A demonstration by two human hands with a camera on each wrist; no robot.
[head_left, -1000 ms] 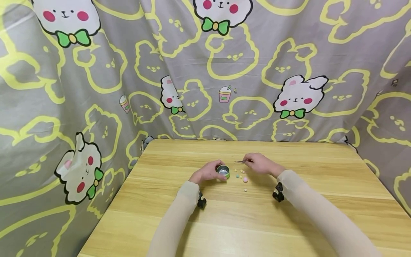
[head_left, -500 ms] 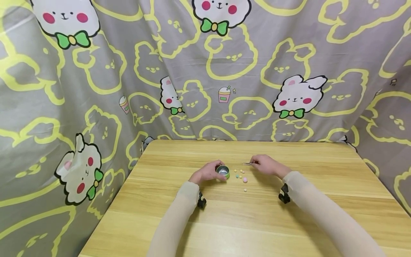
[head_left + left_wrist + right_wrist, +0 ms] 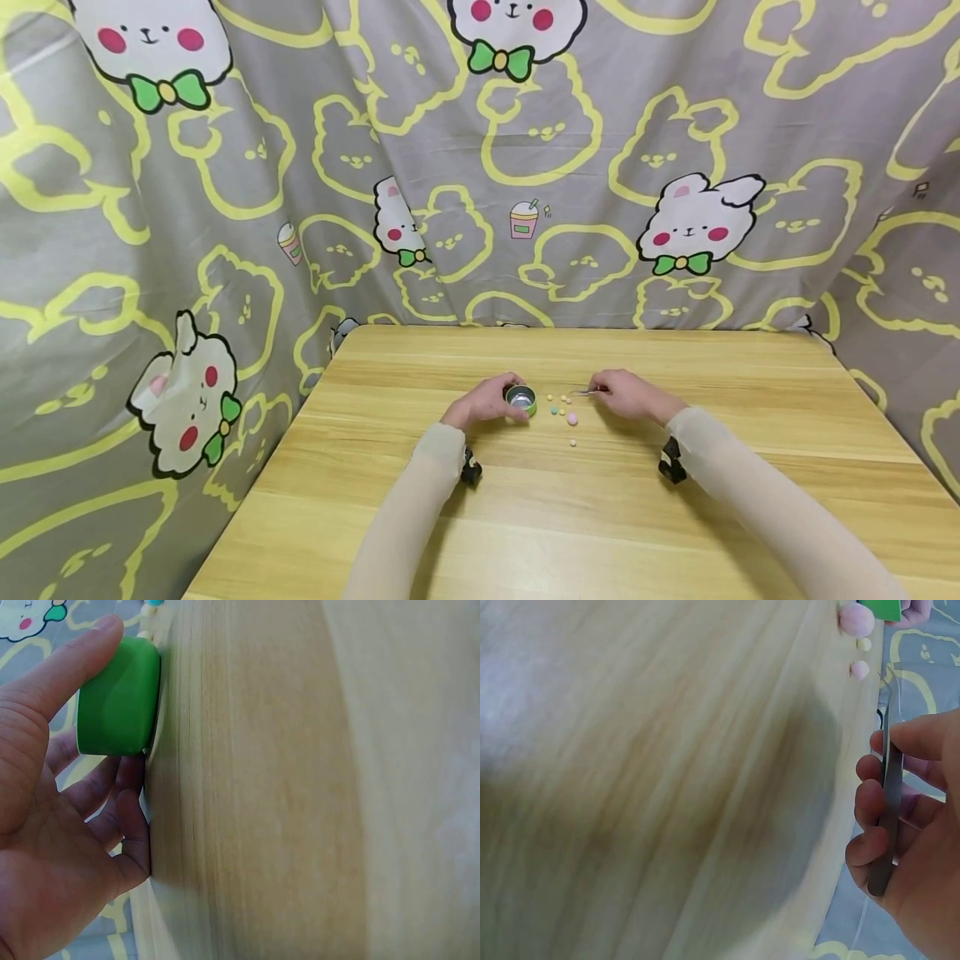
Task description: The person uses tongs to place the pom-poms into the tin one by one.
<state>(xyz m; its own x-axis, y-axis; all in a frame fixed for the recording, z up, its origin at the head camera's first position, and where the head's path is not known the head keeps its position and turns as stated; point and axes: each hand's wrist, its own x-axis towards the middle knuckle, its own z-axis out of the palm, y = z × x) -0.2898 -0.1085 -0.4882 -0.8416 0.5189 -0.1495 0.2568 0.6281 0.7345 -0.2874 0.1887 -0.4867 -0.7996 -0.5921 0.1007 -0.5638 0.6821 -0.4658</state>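
Left fingers (image 3: pixel 135 829): gripping the green tin (image 3: pixel 116 697) between thumb and the rest, presumably so that it doesn't slide.
Green tin: upright on the worktop (image 3: pixel 525 533), mouth up, just left of the loose balls; that nearness probably keeps my reaches short.
Right fingers (image 3: pixel 871 802): wrapped along the tweezers (image 3: pixel 892 810), thumb opposed, likely for fine control.
Tweezers: curved tips near the small pink ball (image 3: pixel 568 402); I can't tell whether the tips meet.
Loose balls: large pink ball (image 3: pixel 572 419), teal ball (image 3: pixel 554 410), yellow balls (image 3: pixel 550 398); the pale ball (image 3: pixel 573 443) lies nearest me, off alone, with room, I judge, for thin tips.
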